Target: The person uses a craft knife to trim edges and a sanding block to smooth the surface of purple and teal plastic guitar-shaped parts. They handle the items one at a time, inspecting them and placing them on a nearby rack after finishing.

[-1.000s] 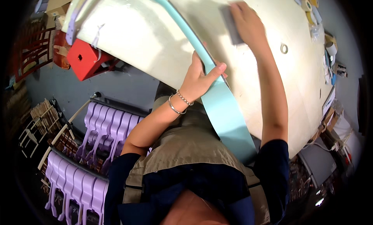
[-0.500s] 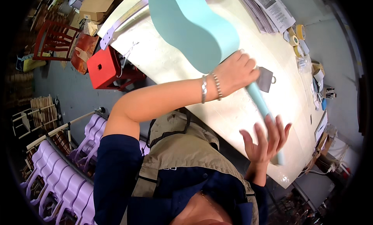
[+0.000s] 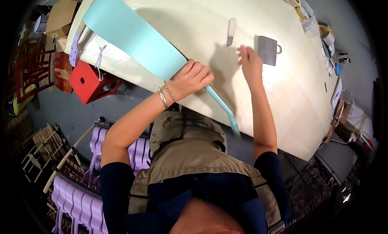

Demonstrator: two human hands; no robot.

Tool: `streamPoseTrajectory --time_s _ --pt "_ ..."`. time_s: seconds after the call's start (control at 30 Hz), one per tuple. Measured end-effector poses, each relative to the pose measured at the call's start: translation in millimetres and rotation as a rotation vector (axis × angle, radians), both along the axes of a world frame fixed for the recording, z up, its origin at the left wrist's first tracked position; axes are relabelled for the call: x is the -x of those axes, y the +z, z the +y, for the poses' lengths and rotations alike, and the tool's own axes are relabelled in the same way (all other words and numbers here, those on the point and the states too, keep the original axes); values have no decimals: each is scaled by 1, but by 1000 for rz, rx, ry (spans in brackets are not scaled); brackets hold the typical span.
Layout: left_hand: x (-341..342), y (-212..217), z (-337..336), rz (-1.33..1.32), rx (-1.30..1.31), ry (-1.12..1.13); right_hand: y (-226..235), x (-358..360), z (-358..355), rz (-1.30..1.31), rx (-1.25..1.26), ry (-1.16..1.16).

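Observation:
A turquoise ukulele or small guitar (image 3: 133, 38) is tilted on its edge over the near left of the table, its side facing me. My left hand (image 3: 192, 75) is wrapped round its neck (image 3: 220, 101) close to the body, and the headstock hangs past the table's near edge. Over the table, my right hand (image 3: 249, 60) is empty, its fingers partly bent and apart. Just beyond that hand lies a knife-like tool (image 3: 231, 32) with a pale handle and a short grey blade. To its right is a flat dark grey block (image 3: 267, 50) beside a small ring (image 3: 279, 49).
A lilac instrument neck (image 3: 74, 48) and a white cord (image 3: 100, 58) lie at the table's left edge. A red stool (image 3: 87, 82) stands below. Lilac instrument bodies (image 3: 76, 199) hang on a rack at lower left. Tape rolls (image 3: 301, 9) sit at the far right.
The instrument has swung left and turned from its flat face onto its side, still in my left hand. My right hand has moved from beside the headstock up toward the grey block.

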State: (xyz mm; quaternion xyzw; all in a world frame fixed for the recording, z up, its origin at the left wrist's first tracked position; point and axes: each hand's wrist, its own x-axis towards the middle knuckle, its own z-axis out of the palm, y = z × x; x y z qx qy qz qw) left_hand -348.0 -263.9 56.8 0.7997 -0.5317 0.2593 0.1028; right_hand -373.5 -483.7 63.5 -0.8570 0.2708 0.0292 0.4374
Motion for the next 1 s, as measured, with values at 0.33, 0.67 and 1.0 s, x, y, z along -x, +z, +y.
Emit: streamPoseTrajectory --time_s 0.33,0.67,1.0 --pt "56 17 10 332 178 -30 -17 -82 -22 236 68 201" --pt "90 -1 -5 2204 927 189 25 -16 16 -279 -831 411" --pt "101 -12 -26 2200 991 108 36 -46 37 -520 -402 982"
